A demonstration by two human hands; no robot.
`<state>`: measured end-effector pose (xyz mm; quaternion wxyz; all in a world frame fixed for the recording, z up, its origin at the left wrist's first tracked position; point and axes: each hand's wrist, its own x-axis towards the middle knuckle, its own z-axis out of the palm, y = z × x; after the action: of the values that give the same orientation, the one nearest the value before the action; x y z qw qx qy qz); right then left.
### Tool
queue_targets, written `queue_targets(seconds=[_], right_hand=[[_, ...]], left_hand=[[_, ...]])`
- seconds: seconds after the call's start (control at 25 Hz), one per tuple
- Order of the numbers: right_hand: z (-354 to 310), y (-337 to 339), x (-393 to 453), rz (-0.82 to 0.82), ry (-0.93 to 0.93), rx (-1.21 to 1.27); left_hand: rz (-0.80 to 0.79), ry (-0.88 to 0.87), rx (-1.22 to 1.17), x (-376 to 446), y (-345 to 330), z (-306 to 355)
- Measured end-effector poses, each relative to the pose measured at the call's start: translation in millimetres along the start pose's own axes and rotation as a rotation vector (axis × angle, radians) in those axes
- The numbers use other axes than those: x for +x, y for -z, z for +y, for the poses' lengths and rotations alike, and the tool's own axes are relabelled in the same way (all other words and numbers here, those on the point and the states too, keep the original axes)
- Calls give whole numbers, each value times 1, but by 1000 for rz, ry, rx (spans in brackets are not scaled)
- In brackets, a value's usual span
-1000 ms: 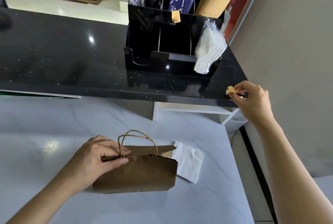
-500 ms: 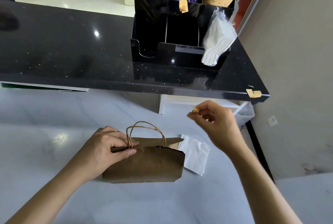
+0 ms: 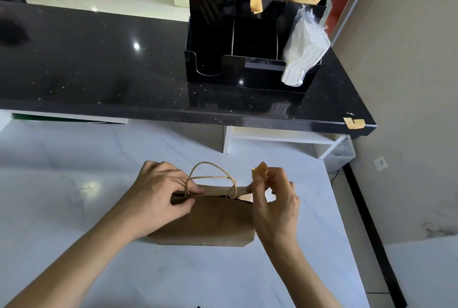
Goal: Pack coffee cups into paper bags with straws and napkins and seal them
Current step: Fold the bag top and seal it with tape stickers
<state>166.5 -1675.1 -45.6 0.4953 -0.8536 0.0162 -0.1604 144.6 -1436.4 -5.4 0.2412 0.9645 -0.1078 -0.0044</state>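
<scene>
Paper bag [image 3: 208,221] between hands: left hand [image 3: 158,193] pinches rim, right hand [image 3: 275,206] pinches sticker [image 3: 259,171].

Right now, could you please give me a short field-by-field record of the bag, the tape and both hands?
bag: brown paper bag standing on the white counter, top folded over, handles up
left hand: left hand pinches the folded top near the handles
right hand: right hand pinches a tape piece above the bag's right end
tape on bag: none seen yet
spare tape: more tape on the black counter's corner
</scene>
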Motion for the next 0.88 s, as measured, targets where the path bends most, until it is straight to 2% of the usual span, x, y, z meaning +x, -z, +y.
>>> queue_targets(seconds=[0.08, 0.2, 0.28, 0.48, 0.76, 0.88], right_hand=[[3, -2, -3, 43, 8, 2], [5, -11, 0, 112, 127, -38], [4, -19, 3, 132, 109, -33], [6, -24, 4, 94, 65, -13], [4, -20, 5, 87, 75, 12], [6, -14, 9, -11, 41, 59]], left_hand=[[3, 13, -2, 2, -1, 3], [17, 43, -19, 5, -4, 5], [-14, 65, -20, 8, -6, 8], [22, 79, -31, 20, -15, 27], [58, -58, -114, 29, -31, 51], [55, -41, -140, 30, -34, 51]])
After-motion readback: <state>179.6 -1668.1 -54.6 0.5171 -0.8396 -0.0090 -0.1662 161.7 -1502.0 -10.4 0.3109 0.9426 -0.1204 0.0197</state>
